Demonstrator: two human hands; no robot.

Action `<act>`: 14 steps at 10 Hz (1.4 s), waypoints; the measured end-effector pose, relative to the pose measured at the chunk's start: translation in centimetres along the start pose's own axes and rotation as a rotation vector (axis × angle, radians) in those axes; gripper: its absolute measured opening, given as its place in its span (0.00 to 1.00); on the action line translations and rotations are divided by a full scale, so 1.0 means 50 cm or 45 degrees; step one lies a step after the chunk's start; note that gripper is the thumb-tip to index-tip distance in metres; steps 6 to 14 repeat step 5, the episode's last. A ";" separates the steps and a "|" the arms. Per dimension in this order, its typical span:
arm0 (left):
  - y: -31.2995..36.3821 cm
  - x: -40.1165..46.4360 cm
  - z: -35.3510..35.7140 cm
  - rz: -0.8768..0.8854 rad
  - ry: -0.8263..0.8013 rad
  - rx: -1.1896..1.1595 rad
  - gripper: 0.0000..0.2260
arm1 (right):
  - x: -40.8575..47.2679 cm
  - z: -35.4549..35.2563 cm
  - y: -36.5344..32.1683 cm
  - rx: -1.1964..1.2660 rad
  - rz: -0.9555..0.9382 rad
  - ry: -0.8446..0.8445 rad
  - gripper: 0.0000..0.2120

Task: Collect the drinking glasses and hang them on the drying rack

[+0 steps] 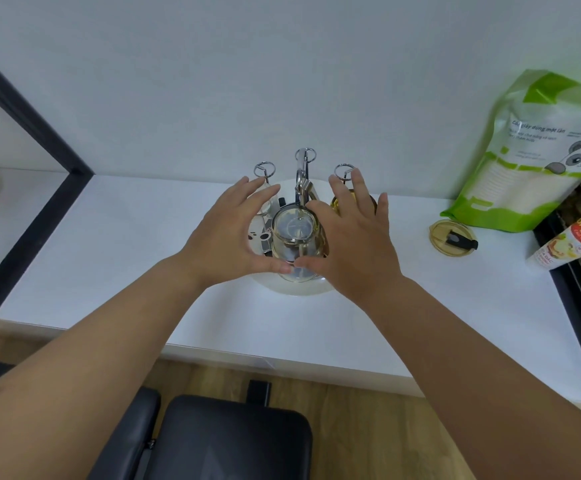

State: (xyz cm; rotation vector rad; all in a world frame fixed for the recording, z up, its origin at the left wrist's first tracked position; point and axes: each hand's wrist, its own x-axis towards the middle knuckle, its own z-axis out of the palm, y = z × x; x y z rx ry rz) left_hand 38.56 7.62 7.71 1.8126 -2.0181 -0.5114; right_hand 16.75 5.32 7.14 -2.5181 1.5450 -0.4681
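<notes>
A clear drinking glass sits upside down over a front prong of the chrome drying rack, which stands on a round white tray. My right hand holds this glass between curled index finger and thumb. My left hand flanks it on the left with fingers spread, its thumb tip touching the glass's lower rim. Another clear glass hangs at the rack's left, partly behind my left fingers. An amber glass hangs at the right, mostly hidden by my right hand.
On the white counter at right lie an amber lid, a green bag of paper cups against the wall, and a red-and-white tube on a black-edged shelf. A black frame stands left. A black stool is below the counter edge.
</notes>
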 end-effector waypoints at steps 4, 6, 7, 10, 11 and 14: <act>-0.025 -0.002 -0.009 0.058 0.000 0.042 0.57 | -0.001 -0.004 0.001 -0.043 -0.005 -0.041 0.43; -0.014 -0.011 -0.023 0.088 0.076 -0.011 0.55 | 0.001 -0.020 0.001 -0.057 -0.036 -0.076 0.49; -0.014 -0.011 -0.023 0.088 0.076 -0.011 0.55 | 0.001 -0.020 0.001 -0.057 -0.036 -0.076 0.49; -0.014 -0.011 -0.023 0.088 0.076 -0.011 0.55 | 0.001 -0.020 0.001 -0.057 -0.036 -0.076 0.49; -0.014 -0.011 -0.023 0.088 0.076 -0.011 0.55 | 0.001 -0.020 0.001 -0.057 -0.036 -0.076 0.49; -0.014 -0.011 -0.023 0.088 0.076 -0.011 0.55 | 0.001 -0.020 0.001 -0.057 -0.036 -0.076 0.49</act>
